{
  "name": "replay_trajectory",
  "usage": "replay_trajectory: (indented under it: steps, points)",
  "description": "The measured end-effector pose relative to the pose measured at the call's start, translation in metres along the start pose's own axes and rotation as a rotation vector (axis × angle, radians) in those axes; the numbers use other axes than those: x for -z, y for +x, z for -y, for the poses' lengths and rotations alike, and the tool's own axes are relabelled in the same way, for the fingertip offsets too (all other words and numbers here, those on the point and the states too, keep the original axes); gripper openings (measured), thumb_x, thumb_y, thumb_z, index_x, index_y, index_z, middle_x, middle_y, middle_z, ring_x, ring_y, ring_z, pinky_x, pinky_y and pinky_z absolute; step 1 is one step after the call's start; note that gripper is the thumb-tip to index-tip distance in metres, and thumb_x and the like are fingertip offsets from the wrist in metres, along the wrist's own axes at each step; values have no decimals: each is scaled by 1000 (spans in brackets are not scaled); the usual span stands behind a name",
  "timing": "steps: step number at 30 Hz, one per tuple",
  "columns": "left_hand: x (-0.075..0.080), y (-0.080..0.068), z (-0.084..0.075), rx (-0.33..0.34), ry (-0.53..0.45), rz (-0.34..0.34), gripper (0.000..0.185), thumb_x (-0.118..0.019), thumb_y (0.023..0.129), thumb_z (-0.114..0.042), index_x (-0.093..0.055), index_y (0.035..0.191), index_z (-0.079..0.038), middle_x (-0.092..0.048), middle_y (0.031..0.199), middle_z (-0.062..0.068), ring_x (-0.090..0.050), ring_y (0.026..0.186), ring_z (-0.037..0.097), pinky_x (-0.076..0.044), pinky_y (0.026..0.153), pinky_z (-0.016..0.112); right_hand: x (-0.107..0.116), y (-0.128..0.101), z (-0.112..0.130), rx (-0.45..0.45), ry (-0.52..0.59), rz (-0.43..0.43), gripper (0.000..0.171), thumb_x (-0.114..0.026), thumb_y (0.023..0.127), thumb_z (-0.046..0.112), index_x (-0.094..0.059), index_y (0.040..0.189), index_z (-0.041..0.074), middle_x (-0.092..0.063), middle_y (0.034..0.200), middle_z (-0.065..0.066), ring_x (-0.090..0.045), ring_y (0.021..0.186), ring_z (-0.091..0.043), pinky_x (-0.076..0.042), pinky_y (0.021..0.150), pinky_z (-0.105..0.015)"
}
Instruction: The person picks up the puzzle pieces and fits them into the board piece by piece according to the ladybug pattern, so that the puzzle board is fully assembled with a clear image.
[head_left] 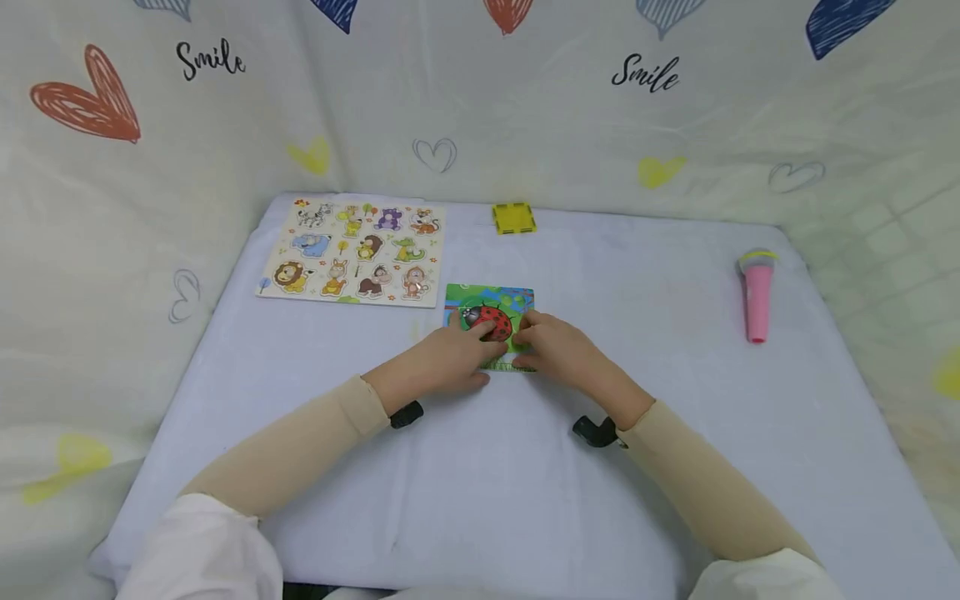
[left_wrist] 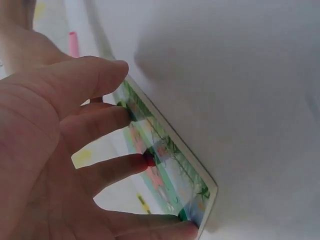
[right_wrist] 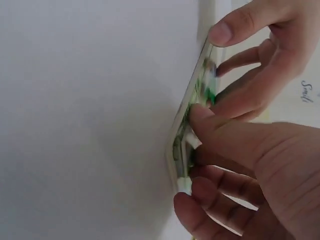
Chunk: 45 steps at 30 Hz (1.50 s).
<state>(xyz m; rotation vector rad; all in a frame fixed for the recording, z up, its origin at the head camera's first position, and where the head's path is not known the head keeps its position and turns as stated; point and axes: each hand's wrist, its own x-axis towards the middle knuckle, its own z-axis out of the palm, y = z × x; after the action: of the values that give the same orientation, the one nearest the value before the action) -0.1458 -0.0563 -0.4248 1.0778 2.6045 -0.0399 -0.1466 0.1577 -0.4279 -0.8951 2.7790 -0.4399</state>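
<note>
A small ladybug puzzle board (head_left: 489,302) lies flat on the white table (head_left: 480,500), with both hands on its near half. My left hand (head_left: 468,350) rests its nearly straight fingers on the red ladybug picture. In the left wrist view the left thumb (left_wrist: 102,75) touches the near edge of the board (left_wrist: 172,162). My right hand (head_left: 536,342) is at the board's near right corner. In the right wrist view my right hand (right_wrist: 197,155) pinches the board's edge (right_wrist: 182,135) between thumb and forefinger. Both hands hide the board's near edge in the head view.
A larger animal puzzle board (head_left: 352,250) lies at the back left. A yellow square piece (head_left: 513,218) sits near the back edge. A pink toy microphone (head_left: 756,292) lies at the right. A heart-patterned cloth wall (head_left: 645,125) surrounds the table.
</note>
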Motion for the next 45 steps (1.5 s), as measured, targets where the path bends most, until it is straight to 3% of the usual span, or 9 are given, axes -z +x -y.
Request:
replay_trajectory:
  steps: [4, 11, 15, 20, 27, 30, 36, 41, 45]
  points:
    - [6, 3, -1, -15, -31, 6, 54, -64, 103, -41, -52, 152, -22, -38, 165, 15, -41, 137, 66, -42, 111, 67, 3, 2, 2, 16, -40, 18, 21, -82, 90, 24, -80, 104, 8, -62, 108, -6, -65, 85, -20, -56, 77, -35]
    - [9, 8, -6, -97, 140, 30, 66, -63, 101, -46, -47, 155, -11, -34, 168, 7, -42, 147, 44, -43, 110, 66, 1, 0, 3, 3, -109, -45, 31, -79, 93, 28, -79, 116, 7, -69, 115, -7, -71, 91, -24, -59, 79, -39]
    - [8, 7, -5, -161, 144, 49, 68, -65, 101, -41, -39, 160, -18, -36, 167, 11, -38, 152, 31, -31, 123, 57, 0, -12, -8, 47, -91, -74, 33, -75, 96, 27, -76, 123, 7, -74, 124, -8, -70, 113, -28, -58, 95, -44]
    - [9, 7, -6, -145, 126, 29, 70, -66, 101, -39, -36, 162, -27, -33, 168, 8, -37, 152, 38, -34, 121, 55, 6, -30, -26, 165, -120, -50, 35, -68, 101, 25, -72, 132, 8, -68, 139, -8, -65, 119, -29, -56, 98, -44]
    - [17, 5, -16, -44, 87, 58, 69, -67, 99, -36, -37, 162, -32, -31, 170, 2, -33, 149, 52, -61, 91, 50, 7, -37, -13, 276, -474, -89, 38, -64, 103, 31, -72, 133, 9, -70, 135, -6, -59, 91, -19, -48, 75, -34]
    - [16, 4, -16, -38, 104, 56, 71, -69, 98, -37, -37, 162, -32, -32, 169, 0, -34, 149, 51, -59, 96, 50, 5, -32, -1, 289, -567, -133, 31, -66, 102, 31, -77, 121, 9, -76, 124, -7, -56, 83, -18, -43, 72, -31]
    - [7, 6, -6, -100, 84, 16, 74, -69, 96, -38, -37, 162, -25, -33, 169, -1, -34, 153, 39, -37, 121, 48, 2, -43, 0, 159, -436, -27, 42, -61, 105, 34, -68, 137, 8, -65, 142, -9, -64, 98, -24, -50, 77, -37]
    - [-3, 3, 4, -93, 118, -12, 79, -63, 96, -51, -32, 164, -26, -29, 170, 0, -33, 154, 35, -36, 121, 51, -3, -58, -7, 107, -271, -8, 44, -61, 105, 30, -62, 145, 13, -59, 150, -4, -64, 102, -25, -51, 76, -38]
    - [-2, -2, 3, -66, 86, 1, 77, -63, 96, -50, -32, 164, -30, -27, 171, 0, -29, 155, 39, -35, 120, 58, -6, -61, -2, 161, -327, -54, 40, -62, 104, 33, -68, 139, 15, -66, 142, 0, -59, 92, -17, -46, 73, -31]
